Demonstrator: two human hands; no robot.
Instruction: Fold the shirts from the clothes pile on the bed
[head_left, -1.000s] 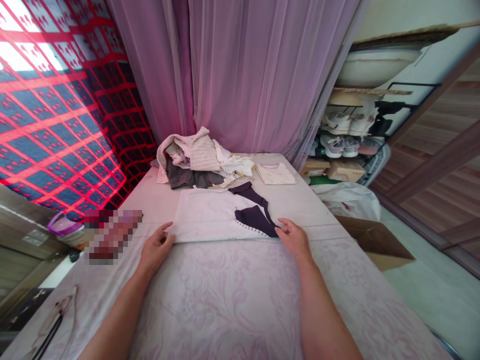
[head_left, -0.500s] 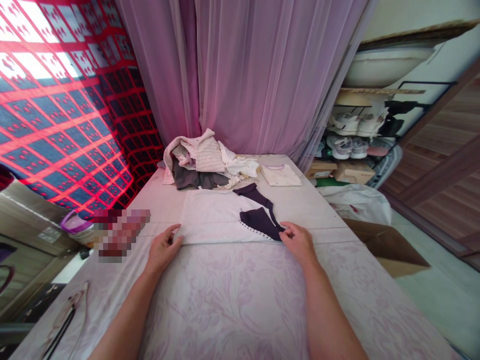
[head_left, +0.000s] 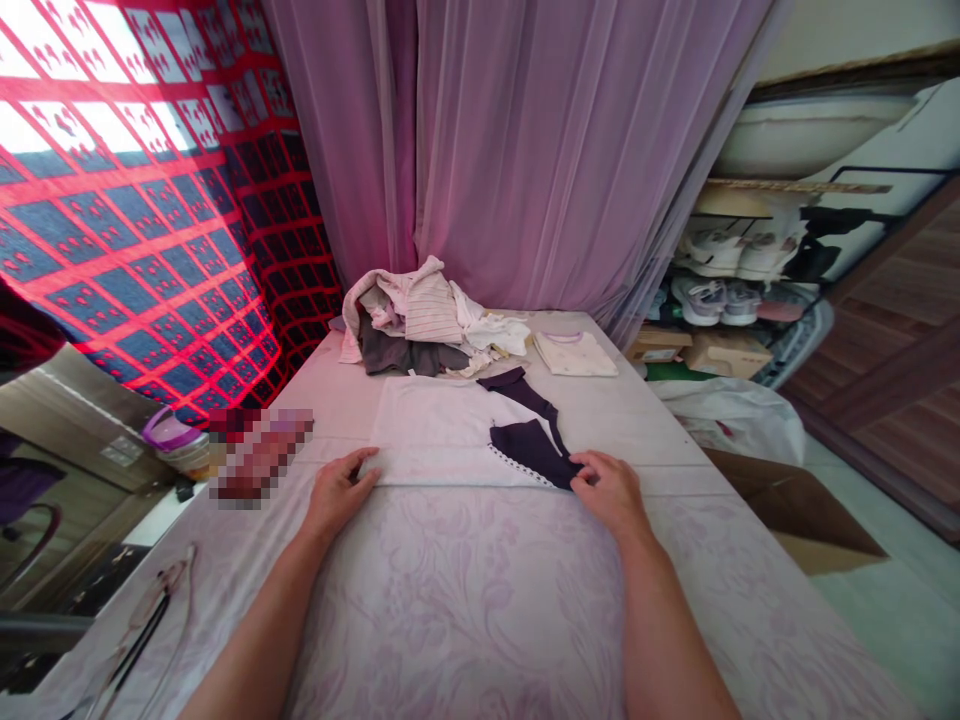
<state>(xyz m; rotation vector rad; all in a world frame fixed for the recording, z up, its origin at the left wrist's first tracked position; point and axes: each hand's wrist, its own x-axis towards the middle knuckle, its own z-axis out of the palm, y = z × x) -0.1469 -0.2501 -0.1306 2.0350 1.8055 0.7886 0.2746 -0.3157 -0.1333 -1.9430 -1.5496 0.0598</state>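
Note:
A white short-sleeved shirt (head_left: 435,425) with dark purple sleeve and shoulder parts and a dotted trim lies flat, its hem end to the left and its dark end to the right. My left hand (head_left: 339,490) rests at the lower left corner, thumb and forefinger curled about the hem. At the dark end near the neckline, my right hand (head_left: 609,490) pinches the cloth between thumb and fingers. The shirt's front edge runs nearly straight between both hands.
Behind the shirt is a heap of clothes (head_left: 409,325); right of it lies a folded cream shirt (head_left: 576,354). Cables (head_left: 146,640) lie at the bed's (head_left: 465,620) left front. An opened cardboard box (head_left: 795,510) and shoes on a rack (head_left: 716,300) stand to the right.
The whole view has shifted slightly, so things appear further right. My right fingers have closed more on the dark cloth. The shirt lies as before.

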